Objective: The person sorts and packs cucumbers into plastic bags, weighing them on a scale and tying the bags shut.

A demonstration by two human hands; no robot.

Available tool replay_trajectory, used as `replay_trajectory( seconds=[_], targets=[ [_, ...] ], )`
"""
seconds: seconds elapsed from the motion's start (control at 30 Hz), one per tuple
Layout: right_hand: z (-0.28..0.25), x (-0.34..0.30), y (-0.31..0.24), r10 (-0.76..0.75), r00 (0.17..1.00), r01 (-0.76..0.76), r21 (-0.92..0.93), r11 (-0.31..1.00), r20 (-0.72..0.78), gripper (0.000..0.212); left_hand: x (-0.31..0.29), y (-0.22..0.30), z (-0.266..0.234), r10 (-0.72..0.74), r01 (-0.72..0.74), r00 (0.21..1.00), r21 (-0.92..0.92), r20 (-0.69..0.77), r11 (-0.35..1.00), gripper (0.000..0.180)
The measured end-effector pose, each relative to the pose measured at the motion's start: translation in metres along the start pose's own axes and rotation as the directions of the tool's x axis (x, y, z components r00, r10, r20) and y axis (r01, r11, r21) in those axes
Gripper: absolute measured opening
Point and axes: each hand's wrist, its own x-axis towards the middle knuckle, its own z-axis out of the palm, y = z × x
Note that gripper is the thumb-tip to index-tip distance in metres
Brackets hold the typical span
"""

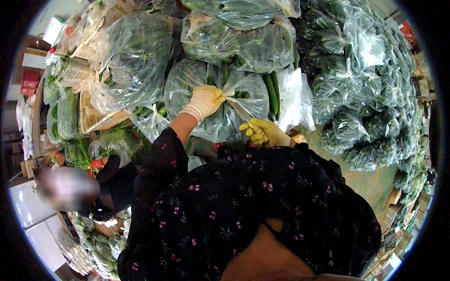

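Observation:
A clear plastic bag of cucumbers lies in front of me, its mouth gathered into a bunched neck. My left hand, in a pale glove with yellowed fingers, is closed on that neck. From the neck a narrow pale strip runs down toward my right hand. The right hand wears a yellow-stained glove; its fingers are curled shut around the strip's lower end, which they mostly hide. Just right of the bag lie loose cucumbers beside a stack of flat clear bags.
More filled bags are piled beyond, and a large one stands at left by a cardboard box. Dark green bagged vegetables rise in a heap at right. Another person works at lower left among leafy greens.

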Motion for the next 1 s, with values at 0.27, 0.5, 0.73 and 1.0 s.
replay_trajectory(
  seconds=[0.27, 0.5, 0.73, 1.0],
  targets=[
    [0.011, -0.002, -0.002, -0.095, 0.993, 0.078, -0.218, 0.973, -0.070, 0.030, 0.001, -0.001, 0.001, 0.008, -0.008, 1.000, -0.006, 0.027, 1.000, 0.028],
    [0.017, -0.001, -0.002, -0.203, 0.941, 0.053, -0.474, 0.879, -0.270, 0.022, -0.001, -0.003, 0.003, 0.006, -0.006, 1.000, -0.046, 0.004, 0.999, 0.027],
    [0.021, 0.018, -0.012, -0.351, 0.891, 0.125, -0.587, 0.800, -0.289, 0.022, 0.001, -0.003, 0.007, 0.037, -0.039, 0.999, -0.048, -0.024, 0.998, 0.026],
    [0.050, 0.030, -0.106, -0.700, 0.693, 0.475, -0.623, 0.622, -0.171, 0.024, -0.010, -0.032, -0.016, 0.046, -0.071, 0.992, -0.212, -0.121, 0.975, 0.021]
  ],
)
